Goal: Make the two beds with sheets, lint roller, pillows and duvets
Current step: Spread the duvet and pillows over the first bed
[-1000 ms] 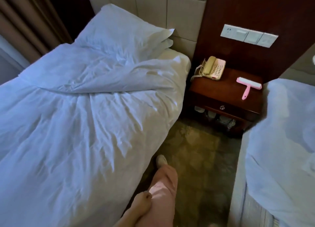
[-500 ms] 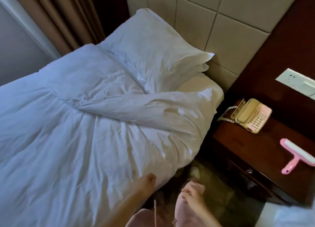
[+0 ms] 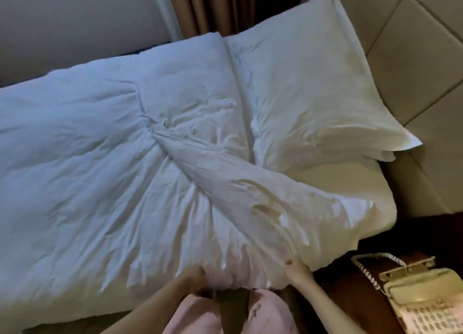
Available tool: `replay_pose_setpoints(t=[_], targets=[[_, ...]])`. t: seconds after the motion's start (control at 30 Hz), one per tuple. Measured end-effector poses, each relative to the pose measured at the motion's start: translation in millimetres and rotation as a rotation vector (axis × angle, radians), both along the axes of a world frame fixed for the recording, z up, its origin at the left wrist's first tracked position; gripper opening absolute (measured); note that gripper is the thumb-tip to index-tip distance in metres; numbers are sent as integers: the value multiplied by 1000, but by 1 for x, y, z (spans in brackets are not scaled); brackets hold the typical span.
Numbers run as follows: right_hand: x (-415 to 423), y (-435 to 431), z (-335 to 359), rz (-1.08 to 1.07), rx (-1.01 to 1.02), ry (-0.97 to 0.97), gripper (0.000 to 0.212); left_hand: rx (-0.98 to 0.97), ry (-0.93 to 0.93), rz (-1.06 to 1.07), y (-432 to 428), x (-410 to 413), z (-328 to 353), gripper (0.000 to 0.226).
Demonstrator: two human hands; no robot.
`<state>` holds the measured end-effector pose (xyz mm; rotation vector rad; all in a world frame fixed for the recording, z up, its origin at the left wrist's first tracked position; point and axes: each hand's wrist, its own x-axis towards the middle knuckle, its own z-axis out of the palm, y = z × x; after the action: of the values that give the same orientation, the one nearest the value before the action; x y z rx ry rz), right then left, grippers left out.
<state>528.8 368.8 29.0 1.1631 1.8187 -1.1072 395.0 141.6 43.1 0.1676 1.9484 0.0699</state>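
On my feed the duvet (image 3: 100, 158) covers the bed from the far left. It is rumpled, with a twisted ridge running from its middle toward the near right corner. At the near edge the left hand (image 3: 194, 281) meets the hem, but it is blurred and half hidden by cloth — I cannot tell whether it pinches or only touches. The right hand (image 3: 297, 271) pinches the hem, thumb on top. Further right the pillow (image 3: 313, 83) lies against the headboard (image 3: 413, 70), and the sheet (image 3: 350, 183) shows bare at the corner beside it. To do this well, I'd want both hands gripping the hem well apart. Then lift and shake so the twist falls out, and draw the top edge square to the pillow — clear of the telephone (image 3: 421, 298) at right.
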Motion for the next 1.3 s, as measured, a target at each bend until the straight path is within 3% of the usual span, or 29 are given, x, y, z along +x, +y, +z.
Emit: replay_pose_setpoints(t=[0.03, 0.1, 0.2, 0.27, 0.43, 0.5, 0.6, 0.73, 0.83, 0.9, 1.07, 1.2, 1.3], targets=[[-18, 30, -11, 11, 41, 62, 13, 61, 78, 50, 26, -14, -3, 24], [-49, 76, -26, 14, 171, 180, 36, 263, 163, 252, 81, -41, 3, 27], [-110, 129, -33, 107, 381, 299, 61, 520, 153, 460, 155, -74, 18, 29], [-134, 148, -39, 182, 369, 300, 76, 586, 133, 495, 181, -81, 17, 30], [-148, 170, -63, 414, 148, 106, 90, 433, 87, 628, 180, -76, -13, 27], [-131, 158, -63, 339, -3, 50, 95, 362, 78, 668, 163, -61, -18, 20], [-100, 120, -52, 290, -109, 107, 77, 330, -16, 789, 139, -34, -25, 22], [-63, 52, -32, 357, -155, 138, 90, 373, -256, 1051, 115, 1, -32, 67], [-45, -2, -11, 470, -177, 177, 66, 395, -341, 1150, 96, 22, -23, 88], [-32, -41, 3, 520, -164, 209, 53, 422, -300, 1156, 73, 39, -20, 93], [11, -158, 8, 444, -61, 245, 61, 508, 17, 1071, -31, 65, -7, 38], [27, -259, 27, 397, -35, 339, 61, 563, 114, 1046, -108, 67, 22, 18], [26, -311, 44, 363, 18, 379, 61, 480, 118, 1011, -152, 59, 34, 12]])
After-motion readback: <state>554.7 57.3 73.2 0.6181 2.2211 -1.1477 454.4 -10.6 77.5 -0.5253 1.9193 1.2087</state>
